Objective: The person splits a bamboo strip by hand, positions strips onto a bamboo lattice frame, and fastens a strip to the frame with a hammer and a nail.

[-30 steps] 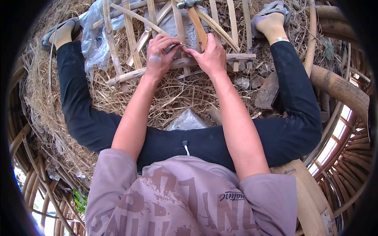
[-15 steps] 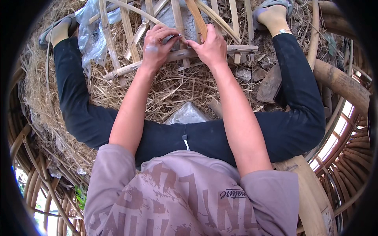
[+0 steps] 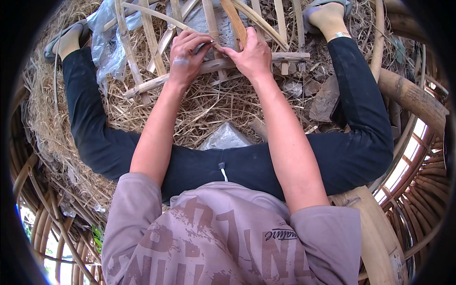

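My left hand (image 3: 189, 56) is closed in a pinch at the end of a thin bamboo strip (image 3: 159, 15), just above a round crosswise pole (image 3: 213, 67). A small shiny tip shows between its fingers, too small to name. My right hand (image 3: 249, 54) touches the same strip end with its thumb, while its other fingers wrap the wooden hammer handle (image 3: 234, 20). The hammer's head is out of view at the top edge. Several upright bamboo slats (image 3: 153, 40) cross the pole. A grey block (image 3: 197, 26) lies beneath them.
Crumpled clear plastic (image 3: 107, 47) lies at the upper left. Dry straw (image 3: 190, 116) covers the ground between my legs, with a wrapped grey block (image 3: 226, 137). Flat stones (image 3: 325, 100) lie near my right knee. A thick bamboo pole (image 3: 412, 99) stands at the right.
The view has shifted, so the frame and both hands sit slightly higher and further left, and the hammer head has left the view. Both hands keep their holds.
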